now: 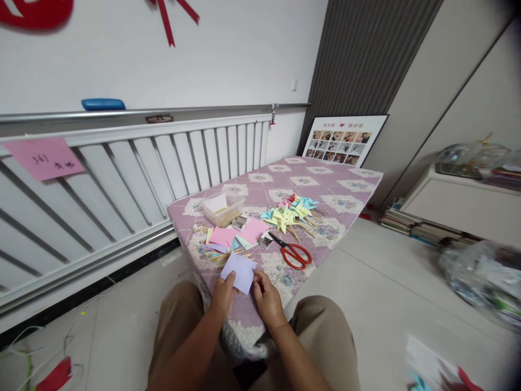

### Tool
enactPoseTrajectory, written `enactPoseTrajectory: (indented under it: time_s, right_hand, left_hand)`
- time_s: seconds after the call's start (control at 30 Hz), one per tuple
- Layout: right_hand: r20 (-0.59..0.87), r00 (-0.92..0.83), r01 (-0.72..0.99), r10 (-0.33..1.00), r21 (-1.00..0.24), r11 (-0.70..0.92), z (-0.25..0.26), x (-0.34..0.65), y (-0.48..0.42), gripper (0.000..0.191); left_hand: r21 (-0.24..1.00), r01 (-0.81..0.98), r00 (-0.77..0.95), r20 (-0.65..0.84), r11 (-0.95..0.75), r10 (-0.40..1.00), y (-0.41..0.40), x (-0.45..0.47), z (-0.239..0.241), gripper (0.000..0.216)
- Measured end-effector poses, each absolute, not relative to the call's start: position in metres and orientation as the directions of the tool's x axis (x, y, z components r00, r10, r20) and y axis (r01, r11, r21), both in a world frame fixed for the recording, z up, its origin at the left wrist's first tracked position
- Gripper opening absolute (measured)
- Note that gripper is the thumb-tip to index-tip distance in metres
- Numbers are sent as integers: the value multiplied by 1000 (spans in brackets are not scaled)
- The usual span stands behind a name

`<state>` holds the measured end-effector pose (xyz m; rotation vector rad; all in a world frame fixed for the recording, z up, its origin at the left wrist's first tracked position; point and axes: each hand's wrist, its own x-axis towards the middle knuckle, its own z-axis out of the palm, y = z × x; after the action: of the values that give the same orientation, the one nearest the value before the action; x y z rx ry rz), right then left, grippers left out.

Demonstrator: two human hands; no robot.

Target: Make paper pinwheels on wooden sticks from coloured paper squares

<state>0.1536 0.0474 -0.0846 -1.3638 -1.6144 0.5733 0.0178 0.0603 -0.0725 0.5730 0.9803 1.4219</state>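
Note:
A pale purple paper square (pixel 241 271) lies at the near edge of the low table (pixel 350 187) with its pink patterned cloth. My left hand (pixel 223 293) pinches the sheet's near left edge, thumb on top. My right hand (pixel 266 298) grips its near right edge with curled fingers. Just beyond the sheet are pink and other coloured paper squares (pixel 234 236) and thin wooden sticks (pixel 222 257). Red-handled scissors (pixel 293 251) lie to the right of the sheet. Several finished paper pinwheels (pixel 291 213) on sticks lie further back.
A clear plastic box (pixel 223 209) stands at the table's left side. A white slatted rail (pixel 134 168) with a pink note (pixel 44 157) runs along the left. A photo board (pixel 344 140) leans behind the table. Stacked books (pixel 411 225) and a plastic bag (pixel 484 279) are on the right.

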Motion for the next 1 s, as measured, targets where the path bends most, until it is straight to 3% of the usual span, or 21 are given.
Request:
enactPoseTrajectory:
  time_s: [0.53, 1.0]
  right_hand:
    - [324, 86, 387, 942, -882, 268, -85, 156, 48, 31]
    - [176, 30, 16, 984, -984, 175, -77, 151, 57, 24]
  left_hand:
    - [840, -529, -101, -202, 119, 974, 61, 19, -73, 38]
    - [773, -618, -59, -232, 147, 971, 65, 16, -67, 37]
